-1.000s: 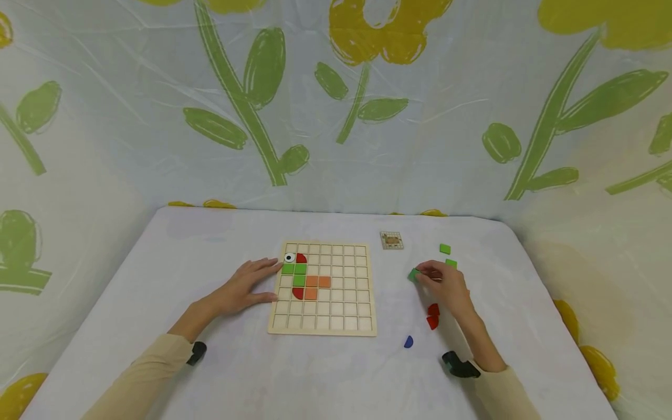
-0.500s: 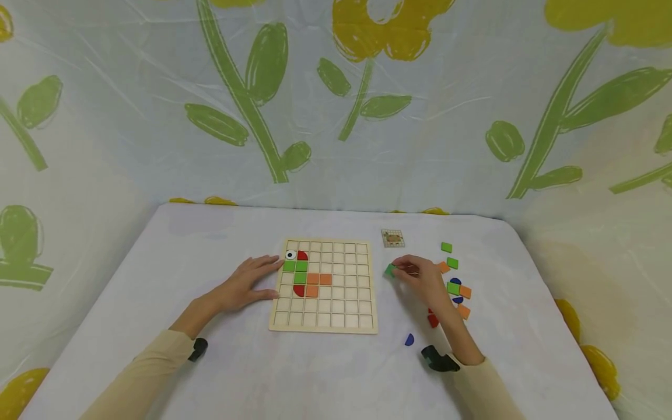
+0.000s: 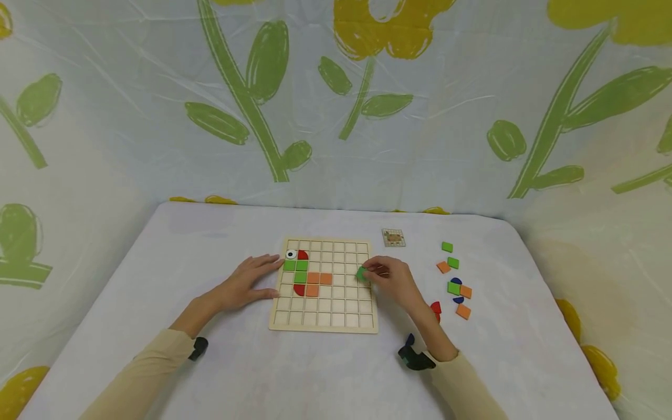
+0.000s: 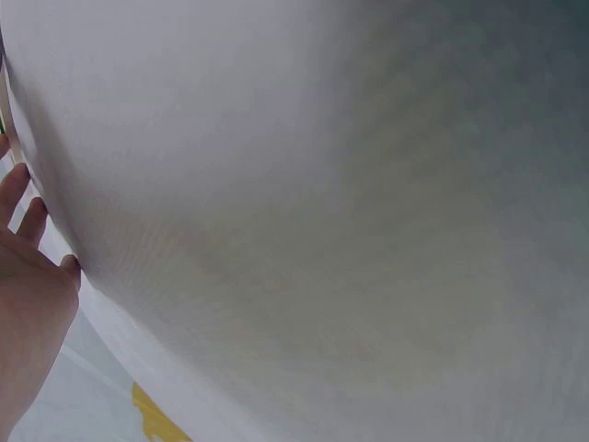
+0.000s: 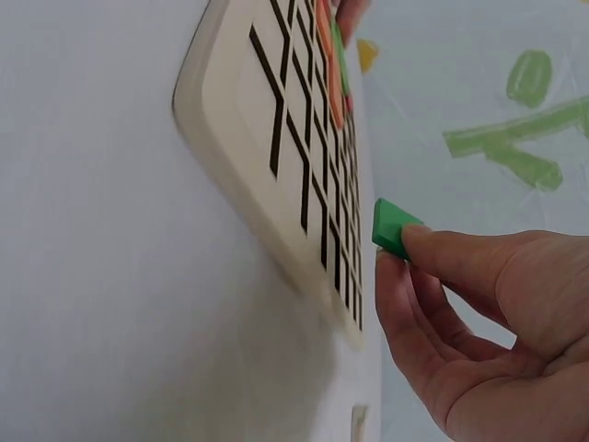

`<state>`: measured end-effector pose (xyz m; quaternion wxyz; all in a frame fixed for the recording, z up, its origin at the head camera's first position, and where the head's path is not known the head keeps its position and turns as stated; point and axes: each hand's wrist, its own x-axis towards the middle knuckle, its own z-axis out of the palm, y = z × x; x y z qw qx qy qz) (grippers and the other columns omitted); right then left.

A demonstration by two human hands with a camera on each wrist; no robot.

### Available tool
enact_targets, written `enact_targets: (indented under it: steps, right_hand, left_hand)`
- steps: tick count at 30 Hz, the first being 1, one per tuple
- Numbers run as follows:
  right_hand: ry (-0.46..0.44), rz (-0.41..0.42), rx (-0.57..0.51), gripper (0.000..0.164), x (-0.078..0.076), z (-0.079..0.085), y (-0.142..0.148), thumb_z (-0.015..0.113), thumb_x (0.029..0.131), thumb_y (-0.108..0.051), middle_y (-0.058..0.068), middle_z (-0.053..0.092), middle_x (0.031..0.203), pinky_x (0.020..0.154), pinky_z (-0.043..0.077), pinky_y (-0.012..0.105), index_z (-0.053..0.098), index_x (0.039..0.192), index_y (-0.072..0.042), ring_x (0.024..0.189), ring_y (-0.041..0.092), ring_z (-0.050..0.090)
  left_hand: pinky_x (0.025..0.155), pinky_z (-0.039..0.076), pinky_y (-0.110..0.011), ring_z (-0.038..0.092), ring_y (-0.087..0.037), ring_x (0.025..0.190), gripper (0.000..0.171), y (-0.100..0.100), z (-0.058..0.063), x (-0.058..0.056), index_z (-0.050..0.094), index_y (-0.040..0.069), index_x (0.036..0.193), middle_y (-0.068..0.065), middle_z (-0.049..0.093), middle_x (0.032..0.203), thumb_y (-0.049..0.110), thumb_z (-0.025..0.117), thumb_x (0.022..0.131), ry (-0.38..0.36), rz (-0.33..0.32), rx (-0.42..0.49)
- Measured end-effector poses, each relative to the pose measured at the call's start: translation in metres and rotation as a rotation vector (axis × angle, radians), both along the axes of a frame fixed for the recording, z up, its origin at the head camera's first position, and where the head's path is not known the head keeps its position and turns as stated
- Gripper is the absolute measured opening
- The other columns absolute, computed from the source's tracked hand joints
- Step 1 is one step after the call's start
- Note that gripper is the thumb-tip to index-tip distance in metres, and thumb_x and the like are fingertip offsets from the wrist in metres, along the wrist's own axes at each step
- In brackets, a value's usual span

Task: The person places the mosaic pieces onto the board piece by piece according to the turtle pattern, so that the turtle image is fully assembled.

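Fingers of the right hand (image 3: 395,281) are pinching a green tile (image 3: 361,273) over the right side of the board (image 3: 336,321); the left hand (image 3: 248,284) is touching the board's left edge, its fingers lying extended. Nearest on the table (image 3: 247,373), a blue piece (image 3: 410,339) is showing beside the right wrist camera (image 3: 416,359). Red pieces (image 3: 436,307) are lying by the right forearm (image 3: 431,333). Laid tiles (image 3: 312,278) and an eye (image 3: 291,254) are filling cells toward the board's left. Loose tiles (image 3: 454,288) are lying farther right, and a card (image 3: 394,237) beside the board's far right corner.
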<state>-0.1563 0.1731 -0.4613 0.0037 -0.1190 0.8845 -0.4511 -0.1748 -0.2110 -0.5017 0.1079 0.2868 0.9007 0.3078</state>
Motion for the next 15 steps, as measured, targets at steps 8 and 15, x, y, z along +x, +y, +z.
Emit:
enact_targets:
  steps: [8,15]
  right_hand:
    - [-0.005,0.069,-0.026,0.013,0.002,0.003,-0.026,0.076,0.093,-0.005,0.006,0.073,0.097,0.085,0.06,0.037,0.075,0.105,-0.003,0.091,0.023,0.072]
    - [0.0,0.152,-0.05,0.013,0.002,0.003,-0.043,0.075,0.094,-0.006,0.009,0.074,0.101,0.085,0.06,0.036,0.075,0.106,-0.001,0.093,0.024,0.071]
  left_hand:
    - [0.123,0.009,-0.063,0.023,-0.039,0.153,0.081,0.0,-0.001,0.0,0.04,0.011,0.159,-0.013,0.034,0.165,0.044,0.075,0.093,0.001,0.001,-0.012]
    - [0.123,0.01,-0.062,0.025,-0.039,0.152,0.08,0.001,0.002,0.001,0.041,0.01,0.158,-0.014,0.035,0.164,0.041,0.076,0.093,0.012,0.006,-0.018]
